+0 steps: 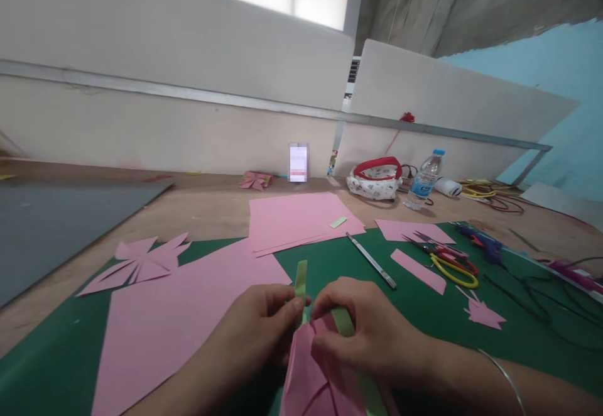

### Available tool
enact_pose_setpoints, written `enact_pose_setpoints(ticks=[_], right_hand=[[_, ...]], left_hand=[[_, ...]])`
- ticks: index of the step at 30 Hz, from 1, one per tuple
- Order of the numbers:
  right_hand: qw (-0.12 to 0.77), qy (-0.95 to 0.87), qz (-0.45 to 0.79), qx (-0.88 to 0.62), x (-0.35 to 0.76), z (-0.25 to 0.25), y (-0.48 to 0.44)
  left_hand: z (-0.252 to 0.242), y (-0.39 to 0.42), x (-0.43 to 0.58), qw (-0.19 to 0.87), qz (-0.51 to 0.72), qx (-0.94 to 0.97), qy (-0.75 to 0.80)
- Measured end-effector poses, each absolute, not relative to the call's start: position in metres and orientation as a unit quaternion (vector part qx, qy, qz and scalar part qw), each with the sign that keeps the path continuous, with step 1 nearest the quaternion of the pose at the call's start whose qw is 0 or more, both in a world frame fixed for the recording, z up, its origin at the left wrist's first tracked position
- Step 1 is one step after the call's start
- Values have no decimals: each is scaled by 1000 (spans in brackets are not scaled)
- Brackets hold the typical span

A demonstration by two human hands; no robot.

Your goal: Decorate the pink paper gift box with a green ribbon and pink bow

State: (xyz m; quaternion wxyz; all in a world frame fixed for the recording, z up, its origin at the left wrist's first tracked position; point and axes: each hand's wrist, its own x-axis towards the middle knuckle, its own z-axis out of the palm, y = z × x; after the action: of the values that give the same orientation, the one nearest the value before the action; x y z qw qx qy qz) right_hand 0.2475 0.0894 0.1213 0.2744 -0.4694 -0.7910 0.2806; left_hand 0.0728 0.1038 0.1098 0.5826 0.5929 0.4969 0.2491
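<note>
We hold a folded pink paper piece (315, 372) low over the near edge of the green cutting mat (424, 322); the bottom of the frame cuts its lower part off. A light green paper strip (301, 281) rises from the top of the piece, runs down across it and is cut off below as well. Our left hand (257, 328) pinches the strip between thumb and forefinger just above the piece. Our right hand (362, 334) is curled tight over the piece's top right, fingertips pressing on paper and strip. The hands hide how the strip meets the fold.

Left of the piece a large pink paper sheet (179, 315) lies flat, its corner reaching under our left hand. Beyond the piece there is bare mat, then a stack of pink paper sheets (296, 218). To the piece's upper right lies a slim metal craft knife (372, 260), well apart. Farther right lie a loose pink paper strip (418, 270) and scissors with yellow and red handles (452, 265). The mat directly right of the piece is open.
</note>
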Motion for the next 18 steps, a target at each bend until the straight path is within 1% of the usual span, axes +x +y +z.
enact_pose_setpoints(ticks=[5, 8, 13, 18], right_hand=[[266, -794, 252, -485, 247, 120, 88], [258, -789, 269, -489, 247, 119, 88], [254, -783, 279, -494, 248, 118, 88], [254, -769, 302, -503, 247, 118, 89]], left_hand=[[116, 105, 73, 576, 238, 610, 489], [121, 104, 72, 590, 225, 608, 482], [121, 100, 70, 652, 213, 560, 465], [112, 99, 68, 647, 229, 576, 444]])
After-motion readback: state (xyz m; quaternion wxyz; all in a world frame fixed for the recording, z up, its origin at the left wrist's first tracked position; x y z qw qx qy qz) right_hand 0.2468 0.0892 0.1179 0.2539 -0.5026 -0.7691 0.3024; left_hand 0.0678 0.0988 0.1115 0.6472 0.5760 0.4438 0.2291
